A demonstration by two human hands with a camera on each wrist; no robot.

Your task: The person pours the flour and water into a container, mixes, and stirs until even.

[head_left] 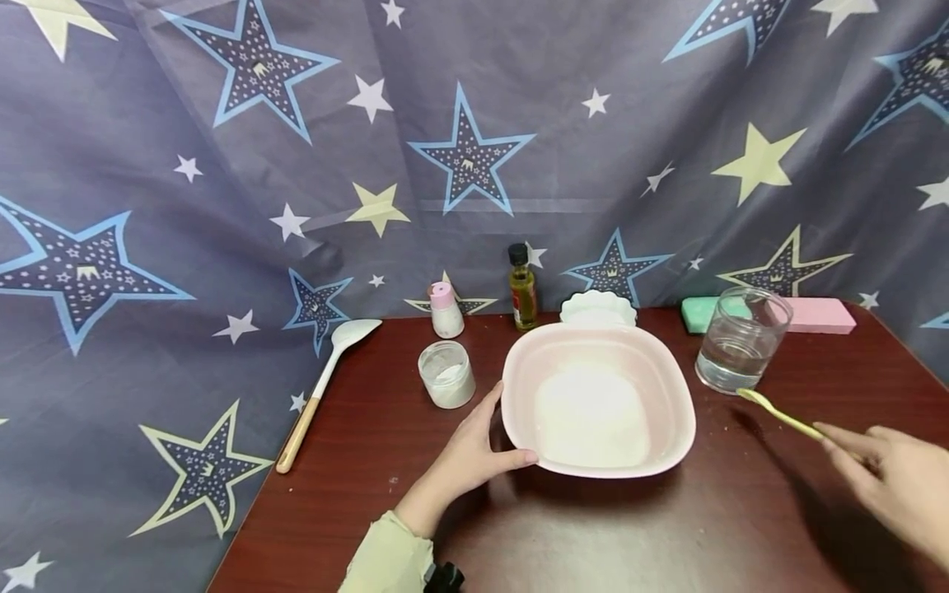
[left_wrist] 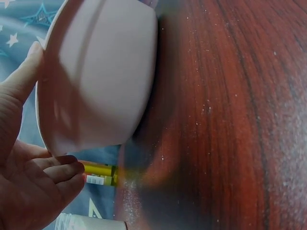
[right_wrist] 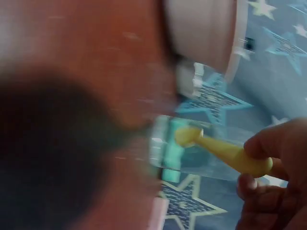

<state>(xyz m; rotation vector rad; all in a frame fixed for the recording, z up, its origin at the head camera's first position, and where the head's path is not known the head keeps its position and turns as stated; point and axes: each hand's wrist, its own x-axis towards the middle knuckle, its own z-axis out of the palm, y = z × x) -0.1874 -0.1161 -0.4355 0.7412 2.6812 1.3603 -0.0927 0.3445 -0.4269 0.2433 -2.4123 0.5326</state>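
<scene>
A pale pink bowl (head_left: 519,428) holding white powder sits mid-table. My left hand (head_left: 474,449) holds its near-left rim, thumb along the edge; in the left wrist view the bowl (left_wrist: 100,72) fills the top and the hand (left_wrist: 29,182) cups its side. My right hand (head_left: 890,473) pinches a thin yellow spoon (head_left: 778,414), its tip pointing at a glass of water (head_left: 741,339). The right wrist view is blurred, showing the yellow spoon (right_wrist: 216,148) between the fingers (right_wrist: 268,143) in front of the glass (right_wrist: 192,148).
On the dark red table (head_left: 593,527): a small jar of white powder (head_left: 447,374), a pink-capped shaker (head_left: 446,310), an oil bottle (head_left: 522,288), a white scalloped dish (head_left: 597,309), green (head_left: 700,313) and pink (head_left: 819,315) blocks. A white spatula (head_left: 326,379) overhangs the left edge.
</scene>
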